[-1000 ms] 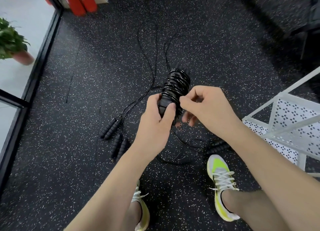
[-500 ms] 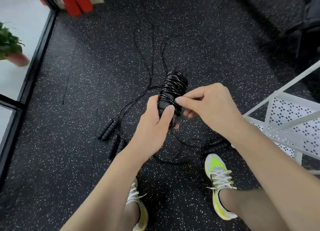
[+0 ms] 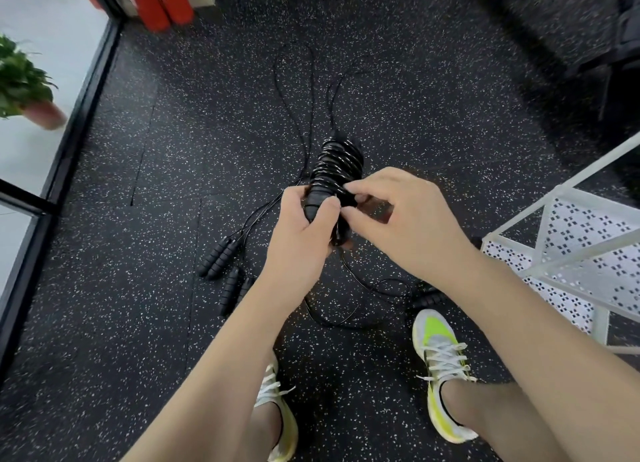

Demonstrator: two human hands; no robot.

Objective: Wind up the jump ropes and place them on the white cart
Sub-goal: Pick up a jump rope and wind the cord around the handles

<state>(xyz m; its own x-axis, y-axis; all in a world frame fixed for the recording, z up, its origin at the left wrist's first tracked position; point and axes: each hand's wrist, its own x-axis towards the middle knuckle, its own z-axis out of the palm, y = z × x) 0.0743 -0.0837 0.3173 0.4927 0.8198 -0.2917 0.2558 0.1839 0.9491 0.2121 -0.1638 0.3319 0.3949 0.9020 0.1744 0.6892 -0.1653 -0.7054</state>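
Step in hand: tucking rope end under coils; better keep cord taut so wraps not slip. Left hand (image 3: 298,239) grips wound jump rope (image 3: 334,170) at handles; right hand (image 3: 398,219) fingers (image 3: 356,187) pinch cord just beside. White cart (image 3: 568,253) near right, other jump ropes (image 3: 225,264) on floor

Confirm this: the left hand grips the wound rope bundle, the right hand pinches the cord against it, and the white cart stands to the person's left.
One thing is wrong: the cart stands to the person's right, not left, as the head view shows. The rest holds: the left hand grips the rope bundle, and the right hand pinches the cord against it.
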